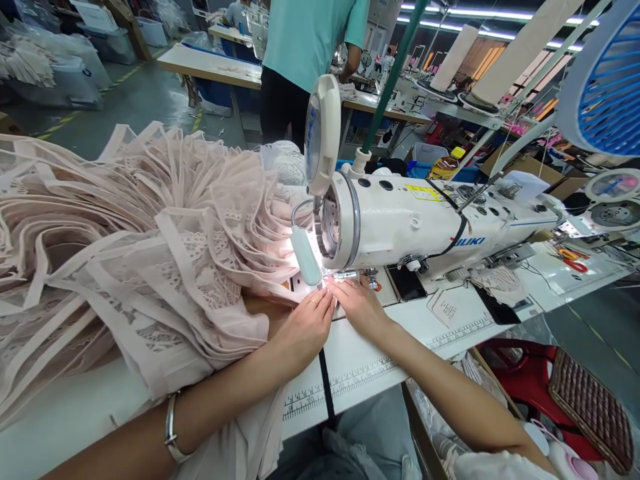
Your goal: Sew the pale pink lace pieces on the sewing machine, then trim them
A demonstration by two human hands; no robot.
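Observation:
At the needle end of a white sewing machine (400, 217), my two hands meet close together under a bright lamp. My left hand (307, 323), with a ring on one finger, has its fingertips pressed together on a small bit of pale fabric (327, 291). Touching it from the right, my right hand (361, 305) has its fingers pinched on the same fabric by the presser foot. Glare and fingers hide most of that piece. A large heap of pale pink lace garments (200, 247) lies left of the machine, reaching close to my left hand.
A small lamp (306, 257) and a round white-rimmed device (323, 133) sit at the machine's head. A phone (407, 283), a paper tag (443, 308) and orange scissors (573, 260) lie rightward. A blue fan (610, 80) stands upper right; a person (313, 47) stands beyond.

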